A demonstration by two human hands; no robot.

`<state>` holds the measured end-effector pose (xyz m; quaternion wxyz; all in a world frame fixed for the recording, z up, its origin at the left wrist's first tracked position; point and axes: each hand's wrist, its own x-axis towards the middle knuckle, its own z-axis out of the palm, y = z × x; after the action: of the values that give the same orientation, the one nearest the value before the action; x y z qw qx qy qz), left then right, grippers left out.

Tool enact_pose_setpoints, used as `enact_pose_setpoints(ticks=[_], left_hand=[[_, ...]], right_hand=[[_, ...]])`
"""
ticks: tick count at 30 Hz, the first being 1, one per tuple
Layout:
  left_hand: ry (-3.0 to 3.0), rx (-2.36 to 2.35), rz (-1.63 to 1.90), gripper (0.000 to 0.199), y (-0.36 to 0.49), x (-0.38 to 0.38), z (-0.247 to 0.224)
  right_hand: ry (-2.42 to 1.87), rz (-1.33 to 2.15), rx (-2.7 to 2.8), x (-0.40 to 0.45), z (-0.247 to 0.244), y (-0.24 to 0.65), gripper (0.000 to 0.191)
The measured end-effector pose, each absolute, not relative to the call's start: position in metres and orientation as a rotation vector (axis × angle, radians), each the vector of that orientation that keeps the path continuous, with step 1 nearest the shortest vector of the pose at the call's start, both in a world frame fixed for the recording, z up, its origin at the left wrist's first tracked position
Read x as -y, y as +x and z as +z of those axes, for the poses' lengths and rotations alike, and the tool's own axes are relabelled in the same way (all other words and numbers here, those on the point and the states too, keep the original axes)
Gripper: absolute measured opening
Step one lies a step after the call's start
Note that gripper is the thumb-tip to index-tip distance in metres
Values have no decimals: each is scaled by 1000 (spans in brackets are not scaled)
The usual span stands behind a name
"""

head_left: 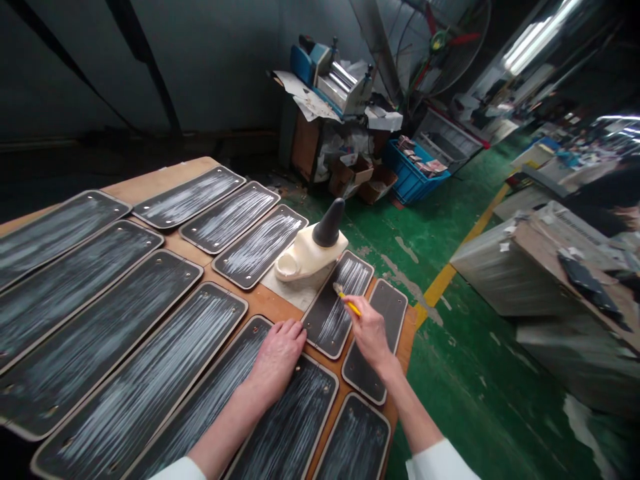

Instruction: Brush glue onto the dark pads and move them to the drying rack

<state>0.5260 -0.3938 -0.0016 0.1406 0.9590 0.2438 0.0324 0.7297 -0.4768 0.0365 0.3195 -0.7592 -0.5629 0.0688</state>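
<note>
My right hand (371, 330) is closed around a small brush (354, 307) with a yellow handle. The brush tip touches a dark rectangular panel (345, 283) with rounded corners, a pale edge and white streaks on its face. Near that panel's lower left corner, my left hand (280, 353) lies palm down, its fingers resting over the panels' edges. Behind the streaked panel stands a cream plastic bottle (313, 250) with a black cone-shaped top. To the right, partly behind my right hand, is a dark panel (385, 307) without visible streaks.
Several more streaked panels (150, 360) cover the brown tabletop (195, 250). Beyond it are a roller machine (337, 77), cardboard boxes (350, 175) and a blue crate (415, 177). Another worktable (550, 267) stands to the right across the green floor (450, 373).
</note>
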Motion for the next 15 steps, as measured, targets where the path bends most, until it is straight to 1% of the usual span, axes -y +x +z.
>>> enact_pose_setpoints(ticks=[4, 7, 10, 13, 15], left_hand=[[2773, -697, 114, 26, 525, 393, 4], [2773, -701, 110, 27, 525, 392, 7], [2772, -710, 95, 28, 525, 393, 6], [2774, -714, 88, 27, 525, 394, 4], [2779, -714, 96, 25, 525, 395, 4]], right_hand=[[-1930, 476, 1509, 527, 52, 677, 21], [-1871, 578, 1421, 529, 64, 676, 19], [-1879, 423, 1294, 498, 66, 709, 20], [-1902, 217, 1262, 463, 56, 738, 21], [-1920, 189, 1283, 455, 48, 738, 19]])
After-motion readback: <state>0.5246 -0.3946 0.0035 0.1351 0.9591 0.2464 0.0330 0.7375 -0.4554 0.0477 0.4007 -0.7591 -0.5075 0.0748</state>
